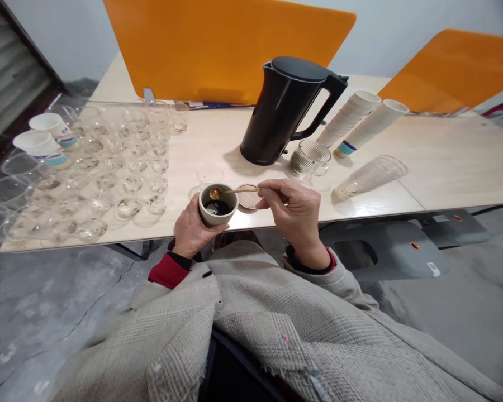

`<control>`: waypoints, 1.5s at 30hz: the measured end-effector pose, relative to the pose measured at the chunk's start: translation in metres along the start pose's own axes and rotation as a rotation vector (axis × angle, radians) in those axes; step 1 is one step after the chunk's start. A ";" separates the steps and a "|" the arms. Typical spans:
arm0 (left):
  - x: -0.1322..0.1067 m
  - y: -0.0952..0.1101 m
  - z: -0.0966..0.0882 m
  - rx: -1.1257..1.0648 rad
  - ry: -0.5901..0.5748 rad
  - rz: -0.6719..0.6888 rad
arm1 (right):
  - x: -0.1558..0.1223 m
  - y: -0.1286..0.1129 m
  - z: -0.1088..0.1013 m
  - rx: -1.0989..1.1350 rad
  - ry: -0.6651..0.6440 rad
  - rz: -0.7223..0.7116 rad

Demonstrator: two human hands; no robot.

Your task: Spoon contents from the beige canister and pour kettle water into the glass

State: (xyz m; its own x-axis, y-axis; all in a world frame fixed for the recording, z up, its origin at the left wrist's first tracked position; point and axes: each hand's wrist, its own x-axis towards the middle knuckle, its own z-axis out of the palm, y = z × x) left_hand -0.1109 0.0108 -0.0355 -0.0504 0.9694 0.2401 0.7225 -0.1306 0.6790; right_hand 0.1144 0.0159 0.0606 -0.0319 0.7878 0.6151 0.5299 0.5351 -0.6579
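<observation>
My left hand [191,229] is wrapped round a small pale ceramic jar [218,205] that holds dark granules, just at the near edge of the wooden table [444,162]. My right hand [291,209] pinches the handle of a thin gold spoon [235,191], whose bowl rests over the jar's mouth. A round brown lid [248,196] lies on the table right behind the spoon. A small clear glass cup [209,174] stands just beyond the jar.
A black electric kettle [287,109] stands behind my hands, with a ribbed glass mug [310,159] beside it. Stacks of paper cups [362,120] and clear plastic cups [371,176] lie at right. Several small glass cups [117,162] crowd the left. Orange dividers [218,44] rise behind.
</observation>
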 end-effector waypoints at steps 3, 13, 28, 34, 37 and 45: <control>0.000 -0.001 0.001 0.001 0.003 0.011 | -0.001 0.002 0.011 -0.016 -0.107 -0.070; 0.000 -0.003 0.002 0.002 -0.004 0.011 | -0.001 -0.009 0.017 0.164 -0.173 0.136; 0.000 -0.004 0.002 -0.005 0.004 0.019 | 0.002 0.000 0.001 0.197 0.054 0.251; 0.000 -0.002 0.002 0.010 0.008 0.007 | -0.001 -0.001 0.001 0.209 0.103 0.205; 0.000 -0.001 0.002 0.002 0.007 0.018 | 0.000 0.001 -0.002 0.218 0.130 0.223; -0.001 -0.002 0.002 0.005 0.018 0.019 | 0.013 0.012 0.016 0.008 0.263 -0.071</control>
State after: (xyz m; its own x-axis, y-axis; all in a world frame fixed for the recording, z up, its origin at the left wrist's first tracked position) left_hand -0.1109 0.0105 -0.0391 -0.0495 0.9629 0.2653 0.7267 -0.1475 0.6709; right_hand 0.1071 0.0372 0.0537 0.1531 0.6423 0.7510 0.5277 0.5894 -0.6117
